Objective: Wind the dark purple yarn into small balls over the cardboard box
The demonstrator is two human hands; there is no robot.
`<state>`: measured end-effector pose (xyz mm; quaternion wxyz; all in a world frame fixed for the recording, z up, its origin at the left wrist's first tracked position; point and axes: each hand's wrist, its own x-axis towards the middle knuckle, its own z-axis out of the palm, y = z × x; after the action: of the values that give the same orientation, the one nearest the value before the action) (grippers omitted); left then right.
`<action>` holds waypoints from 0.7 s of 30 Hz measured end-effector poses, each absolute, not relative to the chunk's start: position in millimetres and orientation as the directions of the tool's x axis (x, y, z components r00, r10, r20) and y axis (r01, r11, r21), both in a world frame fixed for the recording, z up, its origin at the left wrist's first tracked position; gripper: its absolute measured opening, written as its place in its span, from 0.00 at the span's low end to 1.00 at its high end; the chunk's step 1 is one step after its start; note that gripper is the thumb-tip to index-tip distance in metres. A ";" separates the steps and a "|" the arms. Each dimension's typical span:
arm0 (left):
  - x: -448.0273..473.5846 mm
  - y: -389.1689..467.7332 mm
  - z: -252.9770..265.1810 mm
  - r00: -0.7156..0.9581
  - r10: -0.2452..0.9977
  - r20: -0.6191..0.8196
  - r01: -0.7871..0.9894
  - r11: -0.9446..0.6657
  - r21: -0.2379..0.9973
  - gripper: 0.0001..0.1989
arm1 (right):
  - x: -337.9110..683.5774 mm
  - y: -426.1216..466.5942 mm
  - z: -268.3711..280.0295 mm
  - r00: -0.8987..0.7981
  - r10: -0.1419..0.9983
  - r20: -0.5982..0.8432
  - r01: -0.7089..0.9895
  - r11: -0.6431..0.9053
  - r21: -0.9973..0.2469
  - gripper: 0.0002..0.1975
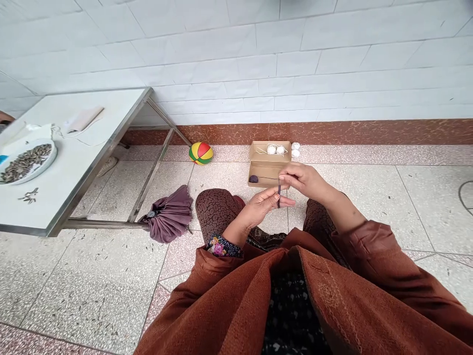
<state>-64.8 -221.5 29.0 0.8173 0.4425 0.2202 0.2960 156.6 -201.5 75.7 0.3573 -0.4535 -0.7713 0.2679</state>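
Observation:
Dark purple yarn (279, 196) is looped across the fingers of my left hand (258, 206), and the thumb presses against it while some fingers reach forward. Just above and to the right, my right hand (303, 181) pinches the yarn between thumb and fingertips. From there a strand runs left to a dark purple yarn ball (253, 179) in the lower part of an open cardboard box (258, 184). Two white yarn balls (276, 149) rest in the box's raised lid part. My hands partly cover the box's right side.
White balls (295, 150) sit beside the box by the wall. A colourful ball (201, 153) and a folded purple umbrella (170, 217) lie near the metal-framed table (121, 106) on the left. On it are a dish of seeds (50, 160) and a folded cloth (85, 119).

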 end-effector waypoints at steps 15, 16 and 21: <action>-70.5 -207.4 33.1 0.412 0.890 -0.196 -0.557 0.416 0.719 0.29 | 139.9 -258.8 39.0 -0.448 0.853 0.269 0.515 0.492 -0.702 0.18; -69.1 -209.8 29.4 0.427 0.887 -0.178 -0.519 0.401 0.755 0.30 | 140.3 -257.4 50.3 -0.453 0.839 0.300 0.510 0.520 -0.685 0.17; -67.1 -226.0 23.9 0.637 0.765 -0.098 -0.322 0.379 0.868 0.28 | 149.2 -223.0 86.7 -0.409 0.840 0.357 0.557 0.540 -0.631 0.15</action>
<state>-67.1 -226.0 23.9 0.7910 0.4390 0.2523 0.3434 149.2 -223.0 86.7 0.3326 -0.4301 -0.8119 0.2125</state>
